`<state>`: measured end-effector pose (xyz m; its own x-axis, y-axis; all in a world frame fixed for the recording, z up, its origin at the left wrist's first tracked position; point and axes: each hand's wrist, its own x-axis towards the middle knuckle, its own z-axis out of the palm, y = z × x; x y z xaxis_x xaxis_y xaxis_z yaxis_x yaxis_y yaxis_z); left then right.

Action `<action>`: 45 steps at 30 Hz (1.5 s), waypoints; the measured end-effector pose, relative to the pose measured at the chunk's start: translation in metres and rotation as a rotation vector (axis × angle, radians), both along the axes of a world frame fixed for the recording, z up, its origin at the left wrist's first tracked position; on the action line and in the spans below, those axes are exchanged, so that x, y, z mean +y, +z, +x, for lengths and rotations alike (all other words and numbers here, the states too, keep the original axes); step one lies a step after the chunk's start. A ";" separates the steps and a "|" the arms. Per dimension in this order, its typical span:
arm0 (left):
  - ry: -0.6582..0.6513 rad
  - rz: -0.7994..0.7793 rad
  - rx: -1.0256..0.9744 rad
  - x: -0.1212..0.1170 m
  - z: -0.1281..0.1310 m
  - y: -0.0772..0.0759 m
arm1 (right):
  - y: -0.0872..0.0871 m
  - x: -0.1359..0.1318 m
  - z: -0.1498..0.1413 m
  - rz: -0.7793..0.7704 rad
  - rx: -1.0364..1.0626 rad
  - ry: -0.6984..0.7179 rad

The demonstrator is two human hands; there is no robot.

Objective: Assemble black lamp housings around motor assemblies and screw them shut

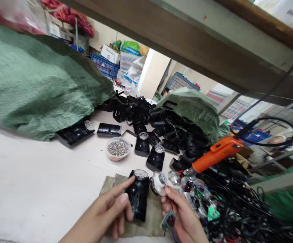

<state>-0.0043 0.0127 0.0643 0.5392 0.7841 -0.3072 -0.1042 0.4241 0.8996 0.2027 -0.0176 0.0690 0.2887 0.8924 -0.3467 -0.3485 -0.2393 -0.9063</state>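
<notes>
A black plastic housing (137, 199) with a round pale mesh grille at its top end lies on a folded olive cloth (154, 221). My left hand (113, 207) is at the housing's left side, fingers stretched out and apart, the index fingertip by the grille. Between the thumb and fingers of my right hand (178, 206) is a small white motor (159, 184), held just right of the housing. From the motor hang thin red and blue wires and a small circuit board (168, 221). Part of the cloth is hidden under my hands.
A tub of small metal screws (118, 148) stands beyond the cloth. Black housings (155, 158) are heaped behind it, near green woven sacks (40, 81). An orange electric screwdriver (215, 155) hangs at right above piled wires and motor assemblies (227, 202). A beam (176, 37) crosses overhead.
</notes>
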 end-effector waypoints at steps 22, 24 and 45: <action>0.009 1.019 0.612 -0.015 0.011 -0.040 | -0.015 0.001 -0.006 -0.175 0.333 0.033; 0.011 1.029 0.604 -0.018 0.012 -0.041 | -0.018 0.001 -0.008 -0.127 0.302 0.072; -0.013 1.042 0.607 -0.017 0.012 -0.043 | -0.036 0.004 -0.005 0.019 0.205 0.157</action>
